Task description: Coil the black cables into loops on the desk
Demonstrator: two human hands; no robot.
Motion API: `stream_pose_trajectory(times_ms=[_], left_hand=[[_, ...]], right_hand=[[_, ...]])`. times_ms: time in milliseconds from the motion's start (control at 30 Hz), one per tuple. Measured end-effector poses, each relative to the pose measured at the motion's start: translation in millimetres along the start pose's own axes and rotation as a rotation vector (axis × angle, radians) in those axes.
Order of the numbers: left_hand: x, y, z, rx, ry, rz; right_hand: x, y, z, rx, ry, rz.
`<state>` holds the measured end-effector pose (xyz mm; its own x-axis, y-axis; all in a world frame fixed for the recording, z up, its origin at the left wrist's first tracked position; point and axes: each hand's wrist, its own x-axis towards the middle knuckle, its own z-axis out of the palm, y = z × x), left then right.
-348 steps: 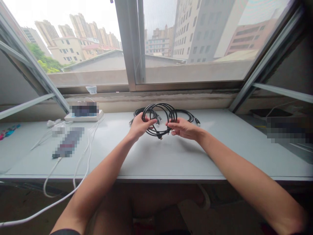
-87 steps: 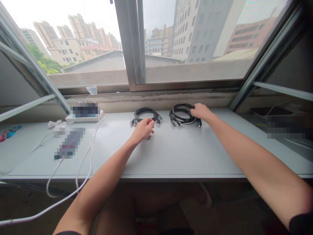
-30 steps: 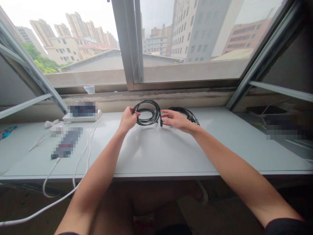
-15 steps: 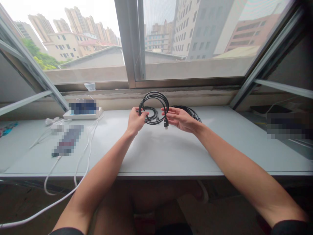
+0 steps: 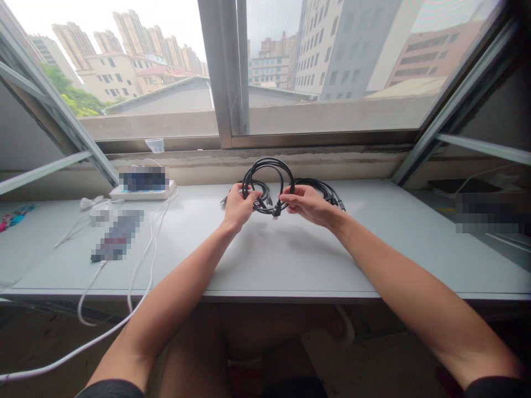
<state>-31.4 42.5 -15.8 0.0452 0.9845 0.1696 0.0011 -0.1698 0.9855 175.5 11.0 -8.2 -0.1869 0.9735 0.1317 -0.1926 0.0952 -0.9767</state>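
Between my hands a coiled black cable is held up above the table. My left hand pinches the left side of the loop, thumb on top. On the right side, my right hand closes its fingers round the coil. A black plug hangs at the bottom of the loop, close to my right fingertips. Behind the held coil another black coil lies on the table, partly hidden. A further black cable coil rests on the table behind my right hand.
On the left of the white table stand a white power strip and a blurred-out dark object. White cords run over the front edge. A clear cup sits on the window ledge. Metal bars flank both sides.
The coil has turned and shifted slightly right. My right fingers, spread out before, are now closed on the loop, and the plug has moved left towards its bottom.
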Motion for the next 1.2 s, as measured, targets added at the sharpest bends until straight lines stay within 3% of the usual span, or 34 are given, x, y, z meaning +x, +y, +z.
stream_pose_trajectory(times_ms=[133,300,567,733,800,967,1100,1200], left_hand=[[-4.6,1.7,4.0,-0.087,-0.029,0.011],[-6.6,5.3,6.7,-0.152,-0.018,-0.021],[-11.4,7.6,14.7,-0.372,-0.014,-0.045],[-9.1,26.0,2.5,-0.523,-0.002,-0.077],[-8.0,31.6,-3.3,-0.522,-0.054,-0.084],[-5.5,29.1,-6.4,-0.291,-0.174,0.141],[0.6,19.7,-9.7,0.045,-0.150,0.365],[5.8,11.4,-16.2,0.272,-0.128,0.450]], right_hand=[[3.3,10.0,6.1,-0.007,0.074,-0.128],[3.4,17.7,11.7,0.051,0.052,-0.135],[7.2,20.7,14.8,-0.011,0.207,-0.207],[6.2,25.6,23.1,-0.164,0.210,-0.177],[5.7,28.0,25.9,-0.208,0.213,-0.174],[2.8,22.9,24.4,-0.259,0.273,-0.200],[-3.3,9.5,20.9,-0.315,0.253,-0.205],[-9.0,2.6,21.1,-0.416,0.201,-0.224]])
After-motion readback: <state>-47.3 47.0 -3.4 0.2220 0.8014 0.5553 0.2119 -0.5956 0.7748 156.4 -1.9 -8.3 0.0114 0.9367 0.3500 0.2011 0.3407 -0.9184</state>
